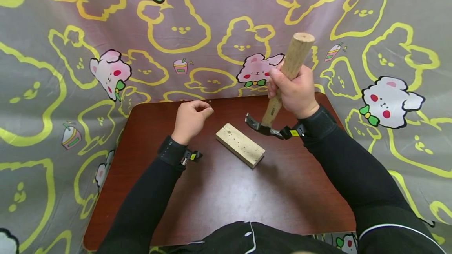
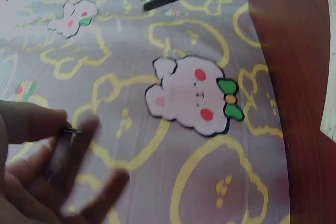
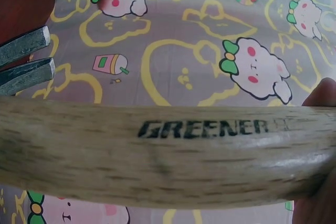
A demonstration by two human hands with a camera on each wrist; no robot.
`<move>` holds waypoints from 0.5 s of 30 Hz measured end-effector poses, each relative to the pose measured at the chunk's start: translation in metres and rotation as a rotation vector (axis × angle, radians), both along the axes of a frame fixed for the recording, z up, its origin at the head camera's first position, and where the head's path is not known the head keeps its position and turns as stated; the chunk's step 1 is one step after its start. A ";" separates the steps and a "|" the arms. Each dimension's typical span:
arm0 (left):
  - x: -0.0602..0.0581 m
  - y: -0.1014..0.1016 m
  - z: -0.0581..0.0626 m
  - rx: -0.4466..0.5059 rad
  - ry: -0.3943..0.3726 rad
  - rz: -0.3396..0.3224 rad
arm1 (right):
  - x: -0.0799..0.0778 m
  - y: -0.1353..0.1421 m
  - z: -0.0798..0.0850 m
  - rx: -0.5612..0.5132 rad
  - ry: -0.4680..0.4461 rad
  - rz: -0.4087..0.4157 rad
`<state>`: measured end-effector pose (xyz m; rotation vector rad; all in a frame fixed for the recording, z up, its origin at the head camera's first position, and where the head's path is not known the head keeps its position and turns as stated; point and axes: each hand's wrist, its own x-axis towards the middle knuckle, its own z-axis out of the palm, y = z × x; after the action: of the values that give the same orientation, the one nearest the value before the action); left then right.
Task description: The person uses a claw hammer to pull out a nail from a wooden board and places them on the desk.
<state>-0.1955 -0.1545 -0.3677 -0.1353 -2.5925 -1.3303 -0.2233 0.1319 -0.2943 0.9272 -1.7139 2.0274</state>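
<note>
The nail [image 1: 210,104] sat pinched in the fingers of the left hand [image 1: 190,122]. The wooden block [image 1: 240,145] lay rightward and closer in, its long axis slanting far-left to near-right across the counter [image 1: 212,195] (that hand was nearer). Beside it, the right hand [image 1: 299,94] gripped the hammer [image 1: 272,113], handle up.

Claw hammer [image 1: 285,77]: pale wooden handle marked "GREENER", dark metal head; gripped by right hand [image 1: 294,89], tilted, head lowermost. Nail [image 2: 74,131]: small, thin, metallic; pinched by left hand [image 1: 190,120]. Wooden block [image 1: 241,144]: rectangular, dark-speckled top; flat on tabletop [image 1: 219,195], diagonal, far-left end to near-right end.
</note>
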 end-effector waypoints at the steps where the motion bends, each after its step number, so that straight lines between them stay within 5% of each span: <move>1: 0.002 -0.005 0.000 -0.022 -0.021 0.026 | 0.000 0.000 -0.001 -0.001 -0.005 -0.001; 9: 0.023 -0.060 -0.018 -0.292 -0.203 0.148 | -0.003 0.004 -0.006 -0.003 0.008 -0.004; 15: 0.042 -0.102 -0.049 -0.429 -0.412 0.224 | -0.004 0.008 -0.007 0.010 0.011 -0.025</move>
<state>-0.1532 -0.2561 -0.4168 0.3903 -3.0866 -0.7739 -0.2274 0.1398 -0.3011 0.9140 -1.7235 1.9961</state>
